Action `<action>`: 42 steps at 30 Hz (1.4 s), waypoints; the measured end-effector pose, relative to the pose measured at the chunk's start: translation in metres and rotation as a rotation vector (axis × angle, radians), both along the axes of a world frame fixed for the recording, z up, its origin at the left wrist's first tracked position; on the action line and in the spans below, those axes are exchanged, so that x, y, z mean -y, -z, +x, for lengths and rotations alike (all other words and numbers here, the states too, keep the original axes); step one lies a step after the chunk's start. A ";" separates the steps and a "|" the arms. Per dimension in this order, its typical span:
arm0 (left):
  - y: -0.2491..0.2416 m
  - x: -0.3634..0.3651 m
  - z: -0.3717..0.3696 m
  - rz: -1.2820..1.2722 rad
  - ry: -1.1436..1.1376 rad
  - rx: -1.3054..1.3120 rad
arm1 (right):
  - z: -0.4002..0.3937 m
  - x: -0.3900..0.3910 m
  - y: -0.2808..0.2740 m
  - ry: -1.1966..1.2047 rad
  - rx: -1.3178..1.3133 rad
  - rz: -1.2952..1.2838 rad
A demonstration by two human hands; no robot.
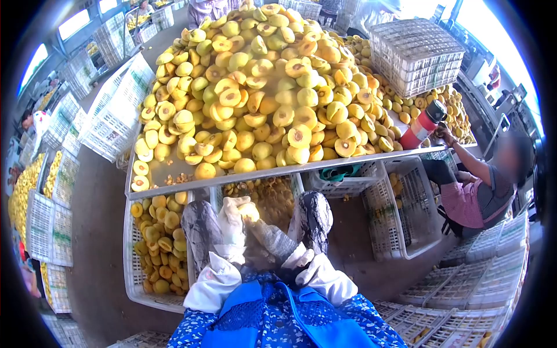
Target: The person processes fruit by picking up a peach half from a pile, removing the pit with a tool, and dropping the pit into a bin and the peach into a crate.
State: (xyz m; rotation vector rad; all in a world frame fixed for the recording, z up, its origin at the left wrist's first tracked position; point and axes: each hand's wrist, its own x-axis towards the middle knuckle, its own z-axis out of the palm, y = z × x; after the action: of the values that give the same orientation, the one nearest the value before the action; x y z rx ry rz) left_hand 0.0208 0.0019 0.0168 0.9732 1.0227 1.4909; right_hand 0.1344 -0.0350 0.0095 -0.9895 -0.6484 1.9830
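My left hand [234,219], in a pale glove, is closed around a yellow peach [249,211] between my knees, just in front of the table edge. My right hand [274,240], in a greyer glove, comes up against the peach from the right with its fingers closed. Whether it grips a small tool or the fruit itself is hidden. Below my hands, a crate [270,200] holds peach pieces. Ahead, a large heap of halved peaches [255,98], many with pits showing, covers the metal table [278,174].
To my left stands a crate of peach halves [159,243]. A white crate [400,214] is at right, near a seated co-worker [478,191]. A red bottle [423,124] and an upturned crate [415,55] are on the table. Stacked crates [464,290] lie behind right.
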 end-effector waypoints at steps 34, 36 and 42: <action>-0.015 0.000 -0.006 -0.131 0.486 -0.066 | 0.035 0.008 0.027 -0.482 0.384 0.294; -0.017 0.001 -0.008 -0.096 0.525 -0.179 | 0.039 0.006 0.021 -0.474 0.205 0.518; -0.034 0.008 0.008 -0.184 0.393 0.254 | 0.020 0.019 0.051 -0.243 0.480 0.870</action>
State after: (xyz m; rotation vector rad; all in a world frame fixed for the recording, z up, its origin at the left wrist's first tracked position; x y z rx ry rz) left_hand 0.0284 -0.0058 0.0503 0.7770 0.7215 1.1371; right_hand 0.1544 -0.0538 -0.0416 -0.8330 -1.7720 1.3759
